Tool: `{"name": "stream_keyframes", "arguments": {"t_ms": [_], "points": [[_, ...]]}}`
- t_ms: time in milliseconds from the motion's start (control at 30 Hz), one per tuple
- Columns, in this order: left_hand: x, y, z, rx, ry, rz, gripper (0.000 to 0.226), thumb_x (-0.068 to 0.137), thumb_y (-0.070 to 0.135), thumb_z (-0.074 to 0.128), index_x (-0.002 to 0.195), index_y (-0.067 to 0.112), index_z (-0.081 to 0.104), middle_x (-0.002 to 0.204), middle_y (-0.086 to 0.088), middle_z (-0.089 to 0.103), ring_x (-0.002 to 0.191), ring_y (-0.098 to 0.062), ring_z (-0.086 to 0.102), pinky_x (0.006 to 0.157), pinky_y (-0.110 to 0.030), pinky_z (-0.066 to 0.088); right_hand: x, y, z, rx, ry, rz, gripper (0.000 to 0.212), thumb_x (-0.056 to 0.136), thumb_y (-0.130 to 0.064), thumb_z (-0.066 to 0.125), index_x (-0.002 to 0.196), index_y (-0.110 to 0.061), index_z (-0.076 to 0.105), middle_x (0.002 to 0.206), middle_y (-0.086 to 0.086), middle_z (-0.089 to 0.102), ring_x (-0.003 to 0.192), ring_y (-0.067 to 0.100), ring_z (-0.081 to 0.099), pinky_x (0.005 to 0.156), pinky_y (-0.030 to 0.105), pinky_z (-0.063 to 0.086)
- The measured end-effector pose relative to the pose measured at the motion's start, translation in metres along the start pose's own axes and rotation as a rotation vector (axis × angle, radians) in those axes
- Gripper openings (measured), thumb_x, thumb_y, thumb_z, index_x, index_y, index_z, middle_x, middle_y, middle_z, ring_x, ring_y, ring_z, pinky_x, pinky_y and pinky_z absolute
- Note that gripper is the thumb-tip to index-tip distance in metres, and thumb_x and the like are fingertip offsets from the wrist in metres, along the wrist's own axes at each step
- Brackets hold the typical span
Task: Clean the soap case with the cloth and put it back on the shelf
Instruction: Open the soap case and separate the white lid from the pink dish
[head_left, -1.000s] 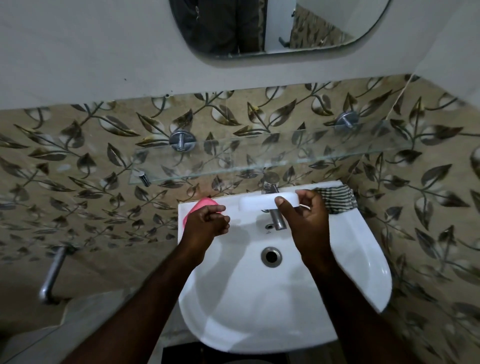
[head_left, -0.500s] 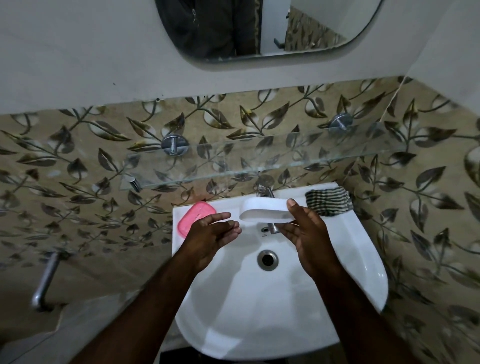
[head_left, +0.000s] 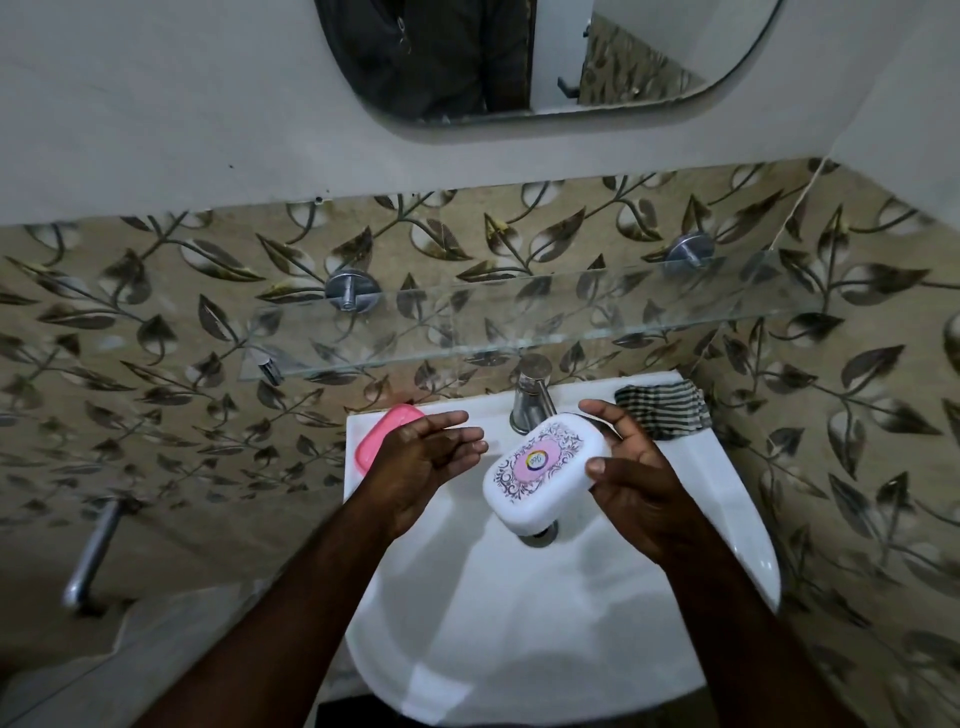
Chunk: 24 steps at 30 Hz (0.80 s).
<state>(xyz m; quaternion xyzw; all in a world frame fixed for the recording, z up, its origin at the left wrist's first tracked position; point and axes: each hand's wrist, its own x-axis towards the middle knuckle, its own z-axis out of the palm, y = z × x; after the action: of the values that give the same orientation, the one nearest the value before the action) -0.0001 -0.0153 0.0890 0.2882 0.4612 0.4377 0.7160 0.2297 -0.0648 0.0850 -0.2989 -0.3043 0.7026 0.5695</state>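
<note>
The white soap case (head_left: 543, 470), with a pink patterned label on its lid, is held tilted over the basin by my right hand (head_left: 631, 478), thumb on its near edge and fingers behind it. My left hand (head_left: 423, 460) hovers just left of the case with its fingers straight, holding nothing. A pink soap bar (head_left: 382, 436) lies on the sink's back left rim, partly behind my left hand. The striped dark cloth (head_left: 662, 410) lies on the back right rim. The glass shelf (head_left: 519, 322) runs along the tiled wall above the sink.
The white sink (head_left: 519, 649) fills the lower middle, with a chrome tap (head_left: 530, 397) at its back and the drain partly hidden under the case. A mirror (head_left: 519, 57) hangs above. A metal pipe (head_left: 93, 556) sticks out at the left wall.
My right hand has turned the case over, so its labelled lid now faces up, and brought it lower over the drain. My left hand let go of the soap and opened beside the case.
</note>
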Motion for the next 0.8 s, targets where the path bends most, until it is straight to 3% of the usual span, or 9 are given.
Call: {"name": "stream_keyframes", "arguments": {"t_ms": [100,233,367,467,633,733,800], "points": [[-0.001,0.003,0.004,-0.057,-0.053,-0.003,0.026,0.093,-0.01,0.042,0.11,0.0,0.059,0.099,-0.02,0.072,0.088,-0.029,0.073,0.084,-0.035,0.058,0.0,-0.002,-0.003,0.035,-0.002,0.002,0.073,0.053,-0.001,0.068,0.124,-0.011,0.054,0.121,0.018,0.057,0.113,0.033,0.053,0.099,0.043,0.045],[-0.002,0.0,0.005,-0.083,-0.129,-0.061,0.027,0.096,-0.003,0.039,0.117,-0.001,0.056,0.107,-0.024,0.069,0.098,-0.034,0.07,0.084,-0.038,0.058,0.0,-0.003,-0.005,0.106,-0.025,0.025,0.089,0.045,-0.008,0.082,0.128,-0.009,0.052,0.125,0.022,0.055,0.115,0.038,0.052,0.103,0.051,0.037],[-0.005,-0.012,0.011,-0.063,-0.206,-0.191,0.036,0.1,0.026,0.038,0.117,0.0,0.057,0.099,-0.02,0.072,0.087,-0.028,0.072,0.072,-0.035,0.059,0.0,0.0,-0.006,0.247,-0.006,0.035,0.085,0.044,-0.01,0.078,0.127,-0.011,0.057,0.129,0.023,0.054,0.116,0.04,0.053,0.103,0.05,0.039],[-0.005,-0.021,0.017,-0.03,-0.258,-0.289,0.061,0.095,0.054,0.035,0.116,0.002,0.061,0.104,-0.018,0.07,0.091,-0.028,0.068,0.076,-0.038,0.055,-0.001,0.003,-0.004,0.307,0.011,0.062,0.085,0.046,-0.012,0.074,0.128,-0.01,0.056,0.13,0.024,0.056,0.116,0.042,0.053,0.103,0.053,0.037],[0.002,-0.028,0.021,-0.196,-0.126,-0.234,0.076,0.084,0.065,0.041,0.117,-0.002,0.058,0.117,-0.025,0.065,0.105,-0.034,0.066,0.093,-0.045,0.05,-0.003,0.019,0.002,0.275,0.117,0.182,0.077,0.046,-0.024,0.079,0.119,-0.007,0.061,0.118,0.027,0.059,0.096,0.038,0.062,0.087,0.046,0.048],[0.007,-0.029,0.014,-0.256,-0.054,-0.194,0.082,0.085,0.065,0.04,0.126,-0.004,0.053,0.124,-0.028,0.061,0.113,-0.037,0.062,0.096,-0.047,0.047,-0.008,0.028,0.0,0.197,0.216,0.23,0.086,0.039,-0.022,0.088,0.118,-0.005,0.06,0.121,0.027,0.055,0.098,0.036,0.059,0.083,0.042,0.053],[0.008,-0.029,0.009,-0.288,-0.04,-0.183,0.086,0.087,0.067,0.035,0.13,-0.006,0.05,0.127,-0.029,0.058,0.118,-0.038,0.058,0.102,-0.048,0.042,-0.013,0.03,-0.004,0.177,0.241,0.225,0.08,0.042,-0.015,0.083,0.117,-0.007,0.059,0.12,0.025,0.056,0.1,0.035,0.057,0.083,0.044,0.052]]}}
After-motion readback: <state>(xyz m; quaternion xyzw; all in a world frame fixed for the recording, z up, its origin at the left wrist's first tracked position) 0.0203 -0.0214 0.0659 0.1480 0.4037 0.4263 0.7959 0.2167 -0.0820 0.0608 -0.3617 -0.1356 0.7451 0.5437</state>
